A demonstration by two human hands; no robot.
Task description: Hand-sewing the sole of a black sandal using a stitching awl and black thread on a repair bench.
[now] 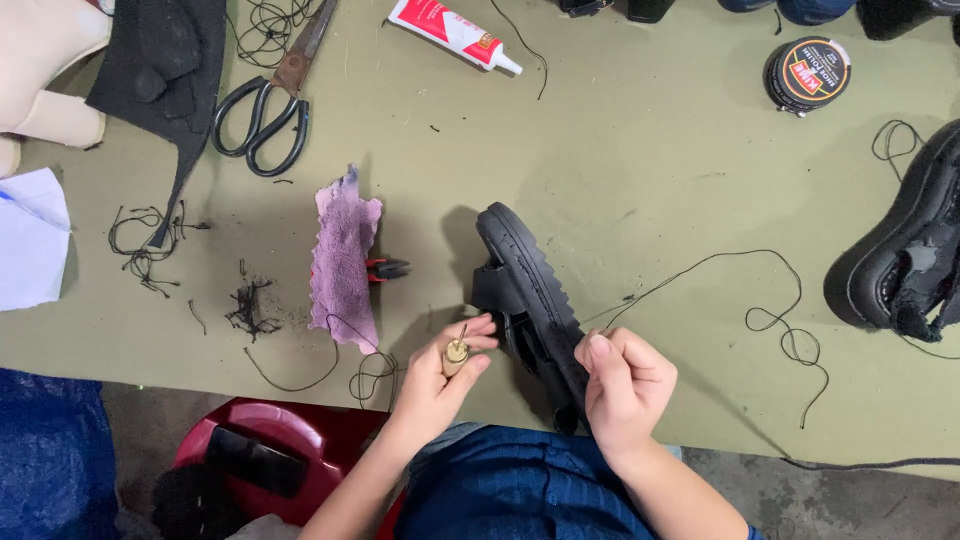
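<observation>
Counter (pixel 640 170): olive-green sheet surface, dusty, scattered with thread scraps.

- Far edge: large black-handled scissors (pixel 268 105); white-and-red glue tube (pixel 452 33); round black polish tin (pixel 807 73).
- Left: black leather piece (pixel 160 60); white paper sheet (pixel 28 238); tangle of black thread (pixel 145 245); dark debris pile (pixel 248 306).
- Middle: purple cloth (pixel 344 262), red-handled pliers (pixel 385 268) partly beneath it.
- Near edge: black sandal (pixel 528 290) standing on its side; long black thread (pixel 770 320) looping rightwards.
- Right edge: second black sandal (pixel 905 250).
</observation>
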